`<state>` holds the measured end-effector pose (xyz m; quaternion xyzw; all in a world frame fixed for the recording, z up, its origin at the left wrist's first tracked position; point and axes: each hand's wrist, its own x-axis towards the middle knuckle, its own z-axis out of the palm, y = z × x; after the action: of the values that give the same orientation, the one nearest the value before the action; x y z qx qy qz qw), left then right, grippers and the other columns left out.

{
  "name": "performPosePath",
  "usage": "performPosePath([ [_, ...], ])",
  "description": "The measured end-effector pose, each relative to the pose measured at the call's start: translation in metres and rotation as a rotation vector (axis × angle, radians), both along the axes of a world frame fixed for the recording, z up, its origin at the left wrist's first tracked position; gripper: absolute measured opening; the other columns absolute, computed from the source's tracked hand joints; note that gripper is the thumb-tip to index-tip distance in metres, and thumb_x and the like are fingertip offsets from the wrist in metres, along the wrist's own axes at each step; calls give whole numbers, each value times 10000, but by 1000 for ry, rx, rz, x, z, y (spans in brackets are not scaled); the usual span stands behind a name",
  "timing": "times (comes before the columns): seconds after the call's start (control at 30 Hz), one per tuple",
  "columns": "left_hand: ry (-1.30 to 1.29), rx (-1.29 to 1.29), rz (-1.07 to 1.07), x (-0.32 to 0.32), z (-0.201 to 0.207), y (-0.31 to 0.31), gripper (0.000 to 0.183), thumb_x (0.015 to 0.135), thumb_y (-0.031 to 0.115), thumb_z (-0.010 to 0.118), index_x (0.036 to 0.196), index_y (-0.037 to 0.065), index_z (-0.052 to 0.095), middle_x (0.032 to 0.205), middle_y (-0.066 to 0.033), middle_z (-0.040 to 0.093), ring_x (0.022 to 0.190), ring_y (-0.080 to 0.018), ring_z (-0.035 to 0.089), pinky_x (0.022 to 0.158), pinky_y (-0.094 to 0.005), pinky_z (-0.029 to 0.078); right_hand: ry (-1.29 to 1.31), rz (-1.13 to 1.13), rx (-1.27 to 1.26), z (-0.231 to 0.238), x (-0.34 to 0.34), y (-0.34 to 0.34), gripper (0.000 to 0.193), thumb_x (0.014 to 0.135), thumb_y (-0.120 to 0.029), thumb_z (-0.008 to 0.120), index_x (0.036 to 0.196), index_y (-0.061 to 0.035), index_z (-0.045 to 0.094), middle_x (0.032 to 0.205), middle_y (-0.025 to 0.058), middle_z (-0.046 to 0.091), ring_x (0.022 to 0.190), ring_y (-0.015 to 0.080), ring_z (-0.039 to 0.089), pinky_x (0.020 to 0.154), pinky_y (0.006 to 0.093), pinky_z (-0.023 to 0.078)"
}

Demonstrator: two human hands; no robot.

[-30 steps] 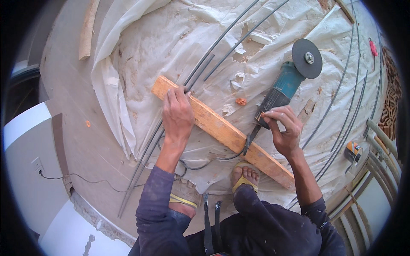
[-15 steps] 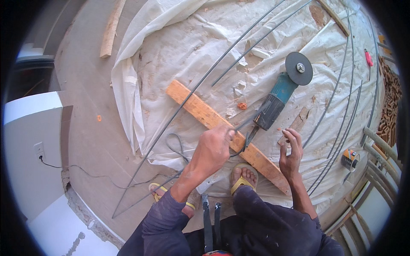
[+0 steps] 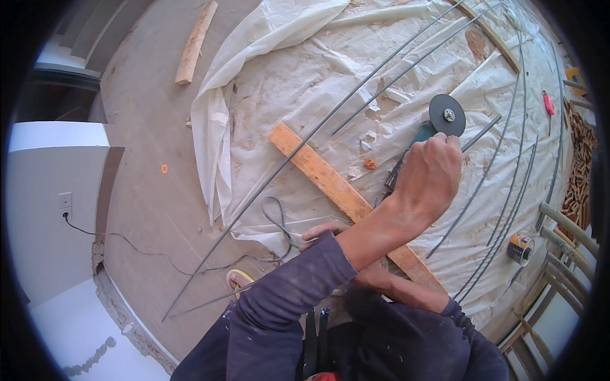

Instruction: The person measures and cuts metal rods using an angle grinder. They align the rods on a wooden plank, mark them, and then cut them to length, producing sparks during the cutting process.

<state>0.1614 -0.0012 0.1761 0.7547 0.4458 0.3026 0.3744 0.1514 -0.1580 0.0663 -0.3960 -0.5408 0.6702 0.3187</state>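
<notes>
My left arm crosses over to the right. My left hand [image 3: 432,162] is closed around a thin steel rod [image 3: 483,132], whose end sticks out beyond the knuckles to the upper right. Beneath this hand lies an angle grinder [image 3: 422,132], mostly covered, its dark cutting disc [image 3: 447,115] facing up. My right hand [image 3: 325,230] reaches left under my left forearm, with the visible fingers stretched out near the wooden plank [image 3: 324,178]; the rest is hidden. A long steel rod [image 3: 254,192] lies across the plank's far end.
Several more rods [image 3: 508,219] lie on the crumpled white sheet [image 3: 254,114]. A grey cable [image 3: 143,246] runs from a wall socket [image 3: 65,202] toward the plank. At the right are a tin-like container [image 3: 520,249], wooden poles [image 3: 569,219] and a pile of wood pieces [image 3: 577,165].
My left hand has swung up and right over the grinder with the rod. My right hand has moved left, passing under the left forearm. The view has shifted slightly.
</notes>
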Motion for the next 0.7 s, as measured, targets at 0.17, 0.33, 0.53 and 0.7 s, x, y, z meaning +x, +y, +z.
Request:
performPosePath([
  [0.17,-123,94,39,-43,-9,-20,237,916,122,576,1095,-28,619,967,-250,647,893,-400,644,787,-449,509,-80,-263,78,21,41,34,269,943,-142,604,1177,-19,556,1210,141,587,1148,226,565,960,394,474],
  [0.33,121,-262,78,-164,-23,-88,375,935,226,612,1202,-29,550,1056,-246,617,979,-419,603,835,-468,476,241,-671,-70,58,108,96,196,973,-140,572,1106,3,575,1116,150,637,785,249,712,610,344,630],
  [0.53,390,-457,-34,-254,-32,-172,200,958,169,573,1045,-10,560,823,-227,614,785,-450,600,651,-481,468,340,-919,102,78,178,131,310,1001,-199,549,1161,65,572,1079,165,663,732,162,698,509,202,549],
  [0.7,313,-360,-1,-235,-25,-155,130,963,135,561,999,14,593,756,-216,610,712,-432,607,589,-468,458,466,-758,64,60,138,111,507,980,-239,555,1355,79,432,1185,191,606,943,226,676,672,267,579],
])
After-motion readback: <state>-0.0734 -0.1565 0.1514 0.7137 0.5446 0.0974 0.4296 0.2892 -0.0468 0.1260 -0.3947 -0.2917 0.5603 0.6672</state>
